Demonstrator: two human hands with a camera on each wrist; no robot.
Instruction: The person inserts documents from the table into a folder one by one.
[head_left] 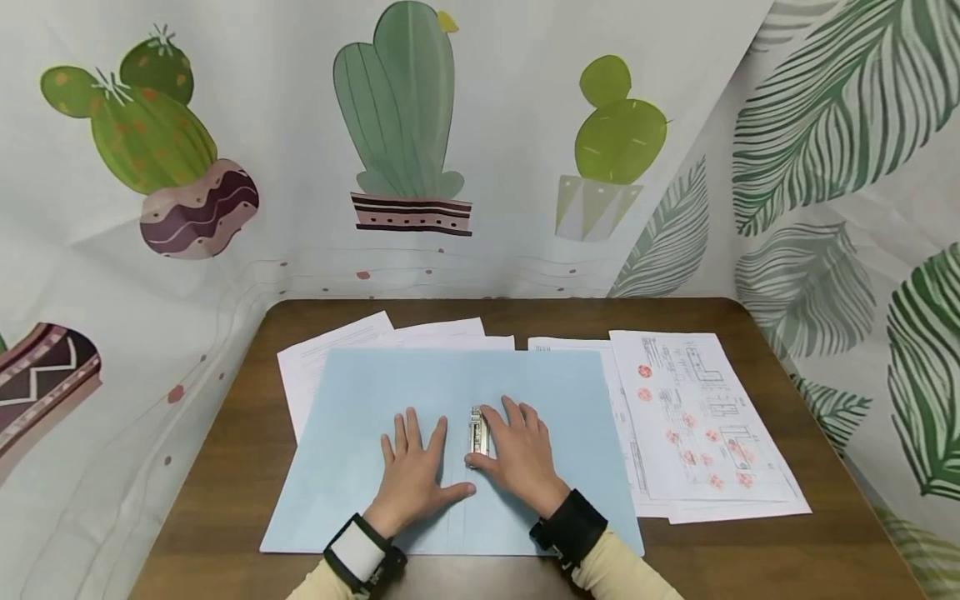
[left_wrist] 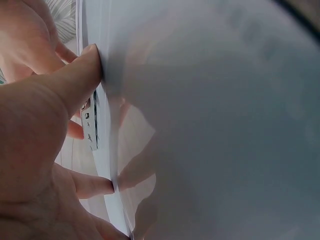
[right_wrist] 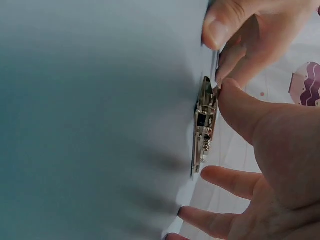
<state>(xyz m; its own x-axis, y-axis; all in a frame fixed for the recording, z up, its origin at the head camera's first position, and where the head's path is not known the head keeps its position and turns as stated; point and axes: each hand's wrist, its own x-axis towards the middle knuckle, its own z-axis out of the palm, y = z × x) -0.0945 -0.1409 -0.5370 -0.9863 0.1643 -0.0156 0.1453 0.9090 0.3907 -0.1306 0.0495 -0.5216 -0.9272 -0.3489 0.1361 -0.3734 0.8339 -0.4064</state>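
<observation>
A light blue folder (head_left: 390, 379) lies spread open on the table. Just right of its centre fold is a small metal clip (head_left: 477, 433), its spring and lever showing in the right wrist view. My left hand (head_left: 416, 471) rests on the left cover with fingers spread and thumb pointing at the fold. My right hand (head_left: 521, 454) is at the clip: the thumb touches its near end, and the index fingertip is beside its far end. The other right fingers reach onto the right cover, fairly straight.
Printed sheets (head_left: 720, 433) with red stamp marks lie on the right, partly under the folder. More white papers (head_left: 300, 367) stick out behind and left of it. The wooden table (head_left: 217, 467) meets a cloth (head_left: 517, 167) printed with cacti at the back.
</observation>
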